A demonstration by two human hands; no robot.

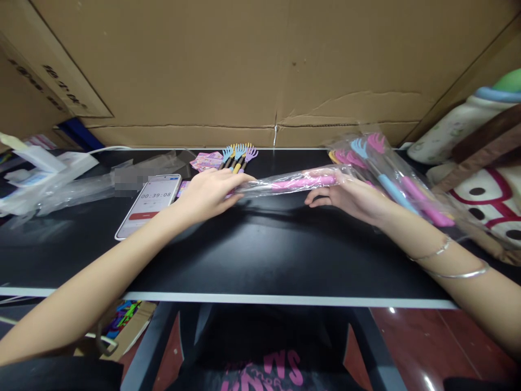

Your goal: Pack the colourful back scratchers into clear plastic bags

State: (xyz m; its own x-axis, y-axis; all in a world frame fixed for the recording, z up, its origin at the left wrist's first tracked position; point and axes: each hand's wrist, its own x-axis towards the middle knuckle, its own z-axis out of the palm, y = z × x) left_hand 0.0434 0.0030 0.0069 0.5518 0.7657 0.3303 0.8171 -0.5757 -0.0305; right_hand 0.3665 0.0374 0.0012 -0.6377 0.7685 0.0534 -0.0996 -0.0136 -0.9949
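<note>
A pink-handled back scratcher [303, 182] in a clear plastic sleeve is stretched level between my two hands, above the black table. My left hand [215, 190] is closed around its left end, hiding the claw. At the handle end, my right hand [345, 193] grips the sleeve, with its lower fingers curled free below. Behind my left hand lie several loose back scratchers [240, 155] with blue, yellow and purple claws, beside pink printed cards [209, 161]. To the right of my right hand is a pile of bagged back scratchers [391, 174] in pink, blue and yellow.
A phone [150, 203] showing a running timer lies left of my left hand. Empty plastic sleeves [89, 184] and a white device [49, 163] are farther left. A bottle [459, 127] and a plush bag [488, 190] stand at right. Cardboard [252, 70] walls the back.
</note>
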